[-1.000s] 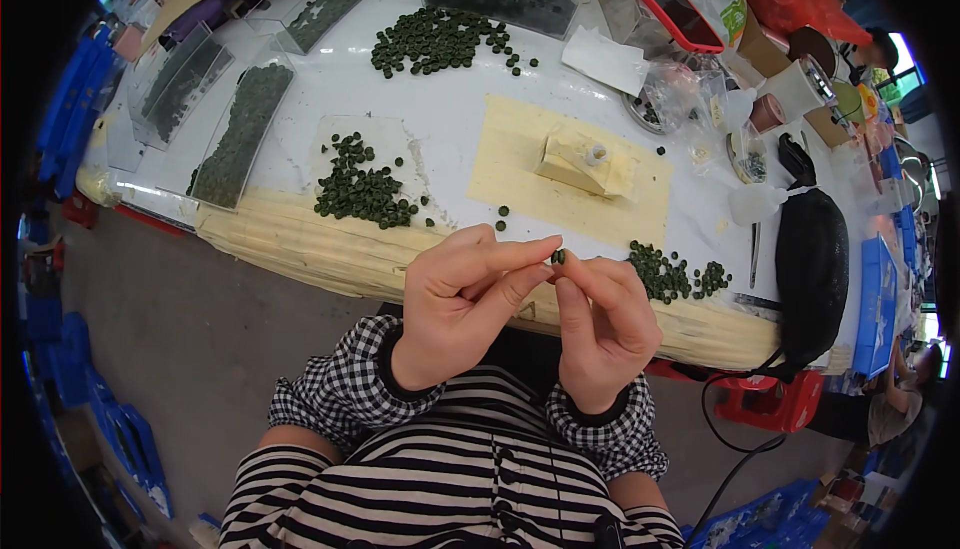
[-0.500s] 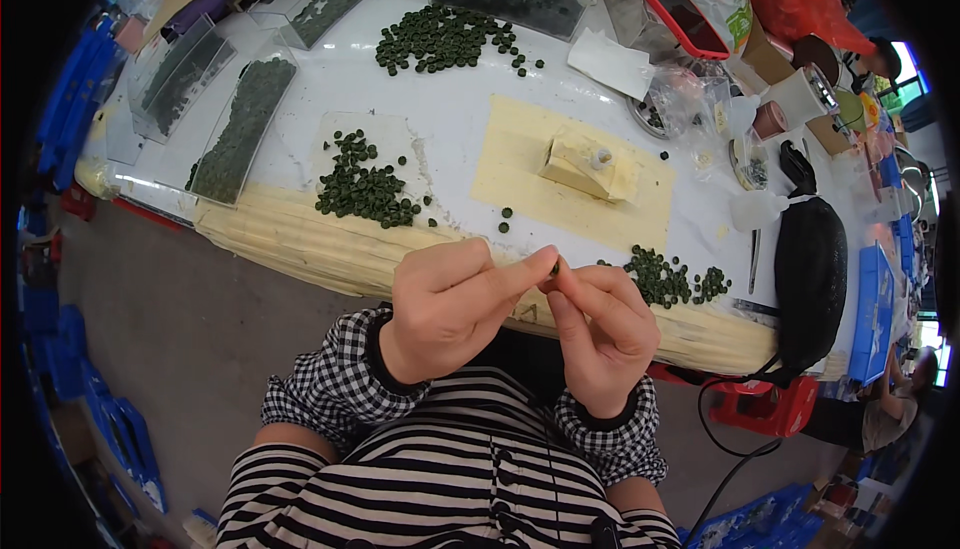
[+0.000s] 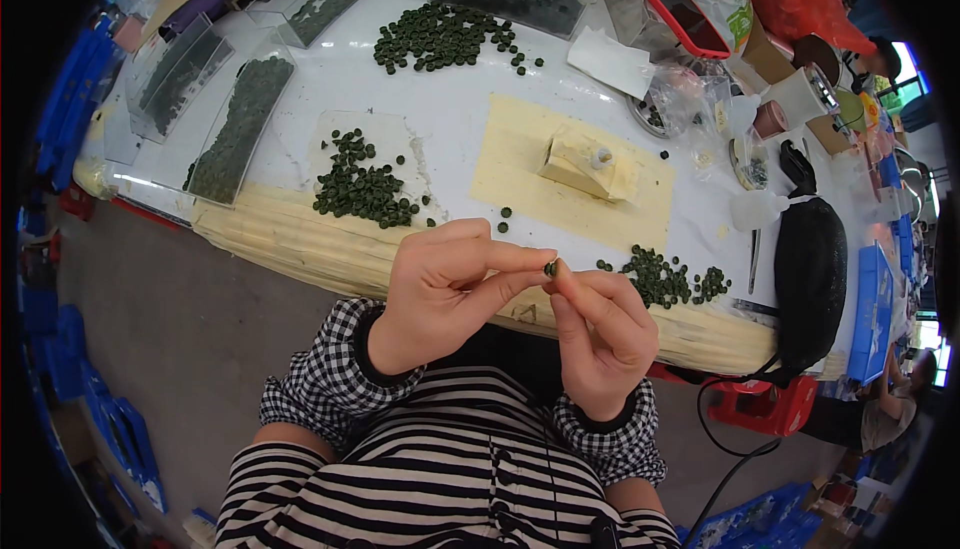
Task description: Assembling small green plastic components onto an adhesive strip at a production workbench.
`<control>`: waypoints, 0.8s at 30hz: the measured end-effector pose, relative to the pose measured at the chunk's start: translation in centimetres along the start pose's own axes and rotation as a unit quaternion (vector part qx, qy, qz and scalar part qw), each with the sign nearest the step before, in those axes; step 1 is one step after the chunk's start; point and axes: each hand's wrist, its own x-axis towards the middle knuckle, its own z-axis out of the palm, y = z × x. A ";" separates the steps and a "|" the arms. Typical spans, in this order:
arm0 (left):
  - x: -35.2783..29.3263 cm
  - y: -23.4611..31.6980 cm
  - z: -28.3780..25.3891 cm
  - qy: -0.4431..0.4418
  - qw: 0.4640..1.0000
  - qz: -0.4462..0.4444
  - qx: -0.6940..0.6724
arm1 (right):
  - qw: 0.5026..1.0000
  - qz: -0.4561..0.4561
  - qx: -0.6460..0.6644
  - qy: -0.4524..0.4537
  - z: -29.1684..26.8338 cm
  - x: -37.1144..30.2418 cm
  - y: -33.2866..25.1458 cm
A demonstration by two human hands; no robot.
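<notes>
Holding a small dark green bead (image 3: 550, 269) between them, the left hand (image 3: 445, 294) and the right hand (image 3: 600, 334) meet above the near edge of the white table (image 3: 450, 109). The left hand pinches the bead with thumb and forefinger closed narrowly on it; the remaining fingers are curled. The right hand's fingertips touch the same bead from the 3 o'clock side, also closed narrowly. Both wrists carry checked cuffs over a striped top.

Taking the bead as centre:
- At 10 o'clock, near, a loose pile of green beads (image 3: 365, 189) lies on the table.
- At 3 o'clock, just beside the right hand, a second smaller pile (image 3: 665, 279) lies near the table edge.
- At 1 o'clock, a pale yellow block (image 3: 585, 164) rests on a yellow mat (image 3: 520, 149).
- At 12 o'clock, well apart, a third pile (image 3: 445, 39) lies farther back.
- At 10 o'clock, well apart, clear trays (image 3: 240, 114) filled with green beads stand in a row.
- At 3 o'clock, well apart, a black pouch (image 3: 810, 269) lies at the table end, with a red stool (image 3: 765, 409) below it.
</notes>
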 end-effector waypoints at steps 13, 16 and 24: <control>-0.2 -0.3 0.1 0.004 0.999 0.042 0.024 | 1.000 0.016 0.006 0.001 0.2 -0.4 -0.1; -0.2 0.0 -0.2 -0.009 0.995 0.066 0.069 | 0.999 0.031 0.018 -0.002 0.1 -0.4 -0.2; 0.0 -0.1 -0.1 -0.011 0.998 0.032 0.061 | 0.999 0.017 -0.026 -0.020 -0.2 -0.5 -0.3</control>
